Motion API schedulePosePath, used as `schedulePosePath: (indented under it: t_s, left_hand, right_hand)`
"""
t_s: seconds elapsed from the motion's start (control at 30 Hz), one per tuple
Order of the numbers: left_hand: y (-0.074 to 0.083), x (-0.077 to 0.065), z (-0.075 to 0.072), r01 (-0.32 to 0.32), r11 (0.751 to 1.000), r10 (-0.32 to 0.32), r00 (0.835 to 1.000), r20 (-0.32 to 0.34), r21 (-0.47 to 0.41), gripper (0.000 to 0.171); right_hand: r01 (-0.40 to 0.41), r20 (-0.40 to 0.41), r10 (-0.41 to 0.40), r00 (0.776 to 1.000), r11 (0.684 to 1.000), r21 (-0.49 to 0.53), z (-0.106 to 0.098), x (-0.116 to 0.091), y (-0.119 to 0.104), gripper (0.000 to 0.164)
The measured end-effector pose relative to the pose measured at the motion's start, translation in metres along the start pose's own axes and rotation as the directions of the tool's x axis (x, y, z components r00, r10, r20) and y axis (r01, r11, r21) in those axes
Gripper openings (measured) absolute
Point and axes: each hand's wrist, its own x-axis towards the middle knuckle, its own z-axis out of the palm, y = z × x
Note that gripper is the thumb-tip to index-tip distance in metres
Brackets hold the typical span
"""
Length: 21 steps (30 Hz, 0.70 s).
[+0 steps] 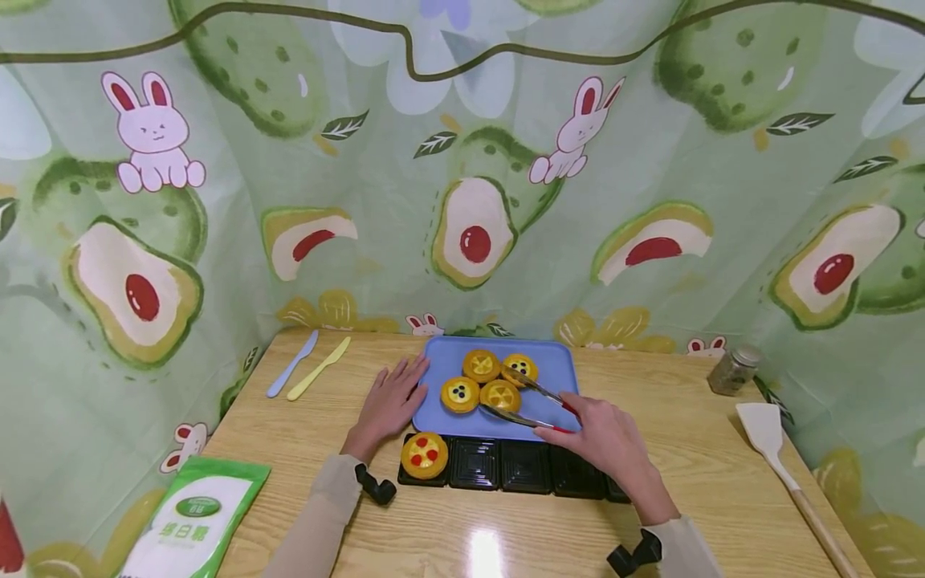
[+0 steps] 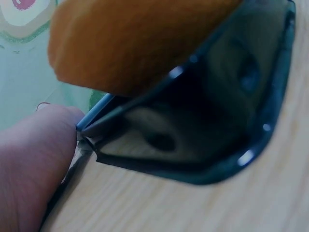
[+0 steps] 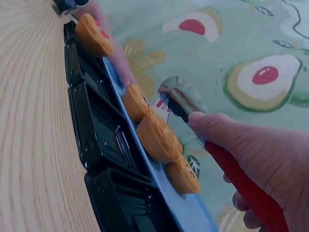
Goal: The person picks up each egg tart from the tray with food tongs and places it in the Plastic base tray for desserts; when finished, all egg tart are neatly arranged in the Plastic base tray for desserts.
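Head view, left to right: left hand (image 1: 393, 401) lies with fingers extended at the blue tray (image 1: 555, 360); I'd worry about the tray sliding if that contact slips. Lower centre, the red-topped tart (image 1: 424, 456) sits in the black tray's (image 1: 474, 466) leftmost compartment. Right of centre, the right hand (image 1: 607, 437) grips spread tongs (image 1: 538, 388) around the yellow-topped tart (image 1: 500, 397); squeezing could drag the overlapped berry tart (image 1: 523, 366) or crush crust.

Grn cloth bkgd (image 1: 390, 177) w/ avocado prints (image 1: 473, 233); wood tbl (image 1: 556, 534), glare (image 1: 485, 554) nr front.
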Motion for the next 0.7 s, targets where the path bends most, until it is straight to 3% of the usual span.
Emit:
schedulePosePath:
  t_s: [0.17, 0.7]
  left_hand:
    - [-0.002, 0.001, 0.001, -0.001, 1.000, 0.001, 1.000, -0.005, -0.003, 0.060]
    - [-0.002, 0.002, 0.001, 0.031, 0.999, -0.031, 0.999, 0.029, 0.027, 0.061]
  right_hand:
    - [-0.014, 0.018, 0.014, 1.000, 1.000, -0.001, 0.002, 0.001, 0.005, 0.063]
    - [-0.022, 0.059, 0.024, 0.998, 0.999, -0.031, 0.017, 0.001, 0.011, 0.061]
